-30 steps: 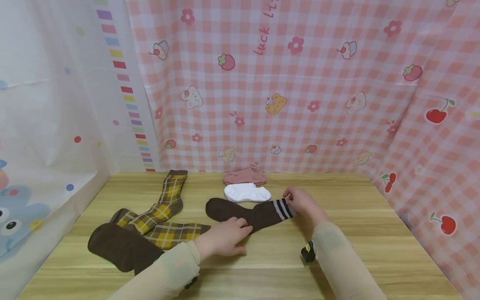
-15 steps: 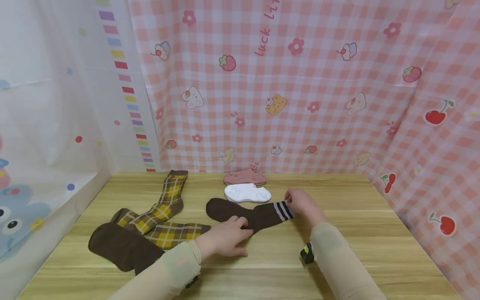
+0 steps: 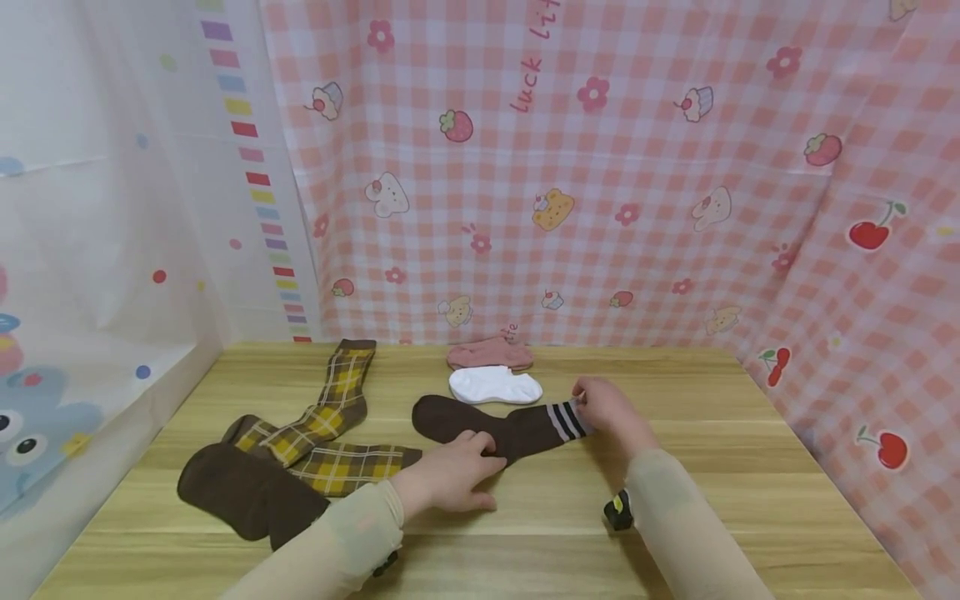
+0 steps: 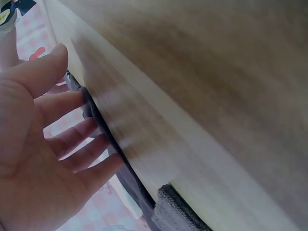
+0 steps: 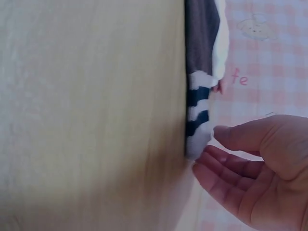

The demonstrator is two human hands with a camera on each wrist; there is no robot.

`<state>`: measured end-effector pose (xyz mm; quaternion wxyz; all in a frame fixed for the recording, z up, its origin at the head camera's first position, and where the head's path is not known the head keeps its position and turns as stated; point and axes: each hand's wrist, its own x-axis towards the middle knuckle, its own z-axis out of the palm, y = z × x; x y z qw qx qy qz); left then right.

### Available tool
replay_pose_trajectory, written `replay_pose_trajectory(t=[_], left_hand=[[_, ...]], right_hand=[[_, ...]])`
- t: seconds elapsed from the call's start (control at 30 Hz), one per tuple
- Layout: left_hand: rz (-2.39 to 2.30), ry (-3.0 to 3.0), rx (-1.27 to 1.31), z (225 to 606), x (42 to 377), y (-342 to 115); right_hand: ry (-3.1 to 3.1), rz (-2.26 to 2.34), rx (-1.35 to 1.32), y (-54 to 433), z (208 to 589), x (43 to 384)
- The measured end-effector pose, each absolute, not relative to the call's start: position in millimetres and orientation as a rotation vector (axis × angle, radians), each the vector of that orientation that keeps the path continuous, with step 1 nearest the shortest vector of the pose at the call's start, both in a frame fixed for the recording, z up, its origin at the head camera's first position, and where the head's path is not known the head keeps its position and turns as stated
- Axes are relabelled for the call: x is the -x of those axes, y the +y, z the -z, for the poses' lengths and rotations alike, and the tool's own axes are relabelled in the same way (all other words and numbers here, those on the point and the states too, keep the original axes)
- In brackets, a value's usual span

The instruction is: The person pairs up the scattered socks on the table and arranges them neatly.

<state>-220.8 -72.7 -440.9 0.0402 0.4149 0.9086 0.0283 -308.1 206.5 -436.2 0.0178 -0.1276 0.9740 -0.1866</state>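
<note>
A long dark brown sock [image 3: 536,429] with a grey-and-black striped cuff lies flat across the middle of the table. My left hand [image 3: 457,473] rests over its near edge, fingers spread and fairly straight, fingertips touching the cloth. In the left wrist view, the palm of that left hand [image 4: 53,159] is bare. At the striped cuff [image 5: 198,113], my right hand [image 5: 255,178] pinches the end between thumb and fingertips. Another brown sock [image 3: 232,492] lies at the near left, partly hidden by my left sleeve.
Two yellow-and-brown plaid socks [image 3: 345,383] lie at the left, one overlapping the other and partly under the plain brown sock. Behind the striped sock are a white ankle sock [image 3: 491,386] and a pink sock [image 3: 487,354]. Printed curtains [image 3: 555,208] surround the wooden table [image 3: 712,500].
Both hands stay almost in place on the striped sock. The right hand shifts very slightly at the cuff. The other socks lie unchanged.
</note>
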Motion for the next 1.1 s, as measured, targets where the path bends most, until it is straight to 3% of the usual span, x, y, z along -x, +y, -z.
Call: replay_pose_trajectory(t=[1.1], left_hand=[[-0.276,3.088,-1.339,425.7,219.3,-87.3]], right_hand=[[3.113,0.866,0.563,179.9,405.5,258.2]])
